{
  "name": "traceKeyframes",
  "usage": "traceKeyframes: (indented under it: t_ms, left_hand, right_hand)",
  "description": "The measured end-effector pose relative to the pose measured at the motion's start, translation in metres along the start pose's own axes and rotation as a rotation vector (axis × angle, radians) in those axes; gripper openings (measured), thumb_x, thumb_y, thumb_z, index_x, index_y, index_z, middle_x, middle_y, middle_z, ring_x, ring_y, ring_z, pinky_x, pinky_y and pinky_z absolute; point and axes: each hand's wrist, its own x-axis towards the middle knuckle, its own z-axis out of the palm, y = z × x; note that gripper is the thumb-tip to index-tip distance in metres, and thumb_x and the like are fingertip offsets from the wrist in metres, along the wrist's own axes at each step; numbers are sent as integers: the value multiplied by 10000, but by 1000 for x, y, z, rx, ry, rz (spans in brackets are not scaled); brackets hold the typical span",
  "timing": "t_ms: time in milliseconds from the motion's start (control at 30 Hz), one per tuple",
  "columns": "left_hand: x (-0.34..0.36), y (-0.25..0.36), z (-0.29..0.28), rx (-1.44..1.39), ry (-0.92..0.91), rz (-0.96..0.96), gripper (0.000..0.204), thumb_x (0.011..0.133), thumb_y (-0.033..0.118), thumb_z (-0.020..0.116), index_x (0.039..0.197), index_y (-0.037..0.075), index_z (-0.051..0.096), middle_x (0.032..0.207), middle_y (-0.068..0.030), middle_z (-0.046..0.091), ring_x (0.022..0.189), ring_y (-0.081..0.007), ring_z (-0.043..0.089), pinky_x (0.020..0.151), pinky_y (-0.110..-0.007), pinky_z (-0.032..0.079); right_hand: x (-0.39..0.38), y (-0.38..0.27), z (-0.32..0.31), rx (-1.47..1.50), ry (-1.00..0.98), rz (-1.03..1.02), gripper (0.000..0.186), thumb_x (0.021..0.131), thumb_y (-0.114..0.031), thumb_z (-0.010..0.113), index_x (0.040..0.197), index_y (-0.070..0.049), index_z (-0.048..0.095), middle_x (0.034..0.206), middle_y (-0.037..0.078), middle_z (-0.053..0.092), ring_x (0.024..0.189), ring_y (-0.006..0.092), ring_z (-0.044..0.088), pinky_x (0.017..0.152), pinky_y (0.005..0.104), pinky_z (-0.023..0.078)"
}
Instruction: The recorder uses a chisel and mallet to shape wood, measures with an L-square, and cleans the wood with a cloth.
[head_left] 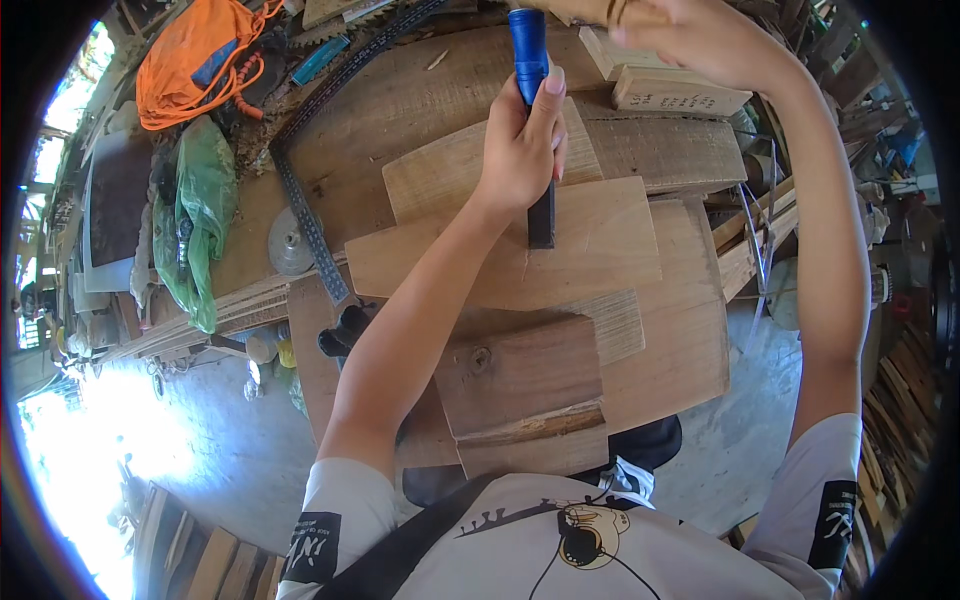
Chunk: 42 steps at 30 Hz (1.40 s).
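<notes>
My left hand (523,145) is wrapped round the blue handle of a chisel (541,222), thumb up along its side. Its dark flat blade stands with the tip on a light wooden board (460,265), next to a small mark. At the upper right my right hand (690,40) is raised, its fingers curled near a tan, wood-coloured piece at the top edge. That piece is largely cut off by the frame, so its kind is unclear. Under the board lie other boards, including a wide one (675,340) and a darker knotted one (520,375) nearer me.
A black perforated strap (310,215) crosses the wooden bench on the left, beside a grey metal disc (290,243). Further left are a green plastic bag (207,195) and an orange bag with cord (195,65). Wooden blocks (680,92) sit at the far right.
</notes>
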Motion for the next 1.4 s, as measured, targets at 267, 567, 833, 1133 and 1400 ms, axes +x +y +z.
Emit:
traceKeyframes:
  t_ms: [267, 567, 833, 1133, 1400]
  left_hand:
    - [2, -6, -4, -5, -7, -40, 370, 1133, 428, 524, 1026, 83, 445, 632, 20, 436, 409, -83, 429, 385, -261, 386]
    - [1, -6, -1, 10, -3, -42, 458, 1123, 496, 518, 906, 112, 398, 625, 27, 416, 415, -88, 438, 389, -253, 357]
    - [-1, -6, 0, -10, -5, -60, 439, 1122, 488, 526, 927, 109, 421, 627, 27, 421, 416, -84, 436, 391, -252, 356]
    - [0, -10, 0, 7, -9, -99, 434, 1120, 490, 530, 943, 104, 441, 632, 28, 431, 413, -79, 424, 397, -252, 361]
    - [0, -12, 1, 12, 7, -121, 444, 1117, 496, 534, 939, 98, 451, 624, 29, 430, 413, -80, 422, 398, -255, 363]
  right_hand:
    - [-5, 9, 7, 7, 3, -144, 404, 1019, -341, 669, 888, 41, 664, 675, 75, 592, 646, 182, 590, 645, 386, 468]
    - [8, 17, 6, 88, 44, 22, 387, 971, -362, 704, 934, 23, 724, 731, 126, 662, 675, 213, 636, 654, 398, 483]
    - [10, 9, 10, 30, -54, -89, 378, 973, -338, 705, 934, 38, 716, 734, 129, 670, 673, 215, 645, 666, 406, 493]
    - [8, 7, 4, 43, -117, -95, 352, 1002, -303, 674, 922, 38, 707, 736, 105, 662, 674, 211, 628, 679, 401, 496]
    - [9, 19, 12, -3, -37, -128, 329, 1016, -281, 646, 952, 36, 706, 744, 126, 661, 697, 208, 635, 677, 403, 492]
